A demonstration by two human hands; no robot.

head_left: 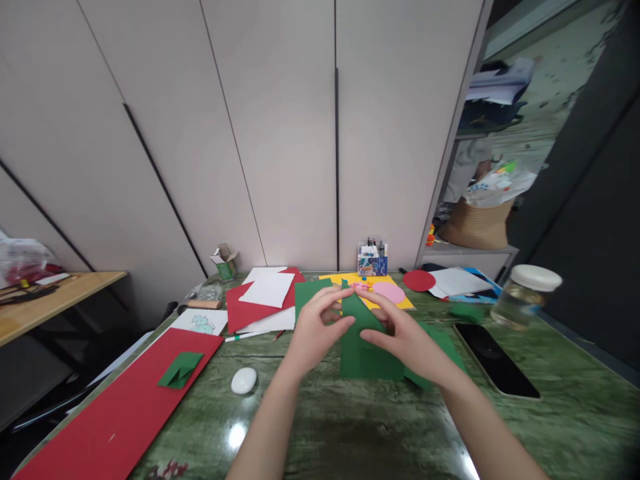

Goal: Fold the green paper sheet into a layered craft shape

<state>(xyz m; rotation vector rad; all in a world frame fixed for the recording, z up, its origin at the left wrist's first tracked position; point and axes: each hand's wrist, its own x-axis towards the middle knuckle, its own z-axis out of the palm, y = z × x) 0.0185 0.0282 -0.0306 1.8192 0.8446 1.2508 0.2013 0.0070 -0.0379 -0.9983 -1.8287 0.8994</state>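
Observation:
A sheet of green paper [367,361] stands partly raised from the table in front of me, its upper corner bent over. My left hand [320,327] is at its upper left edge, with curved fingers and thumb pinching toward the paper. From the other side, my right hand [403,337] grips the folded part, index fingertip at the top and thumb lower down on the sheet. The two index fingertips nearly meet at the top corner. More green paper [445,347] lies under my right wrist, and another green sheet [309,293] is behind my left hand.
Left, a long red sheet [125,407] carries a small folded green piece [181,370]. A white oval object [244,380] sits nearby. Right are a phone [495,360] and a lidded jar [525,300]. Behind are a pink paper circle [389,292], a red circle [419,281] and a pen box [373,263].

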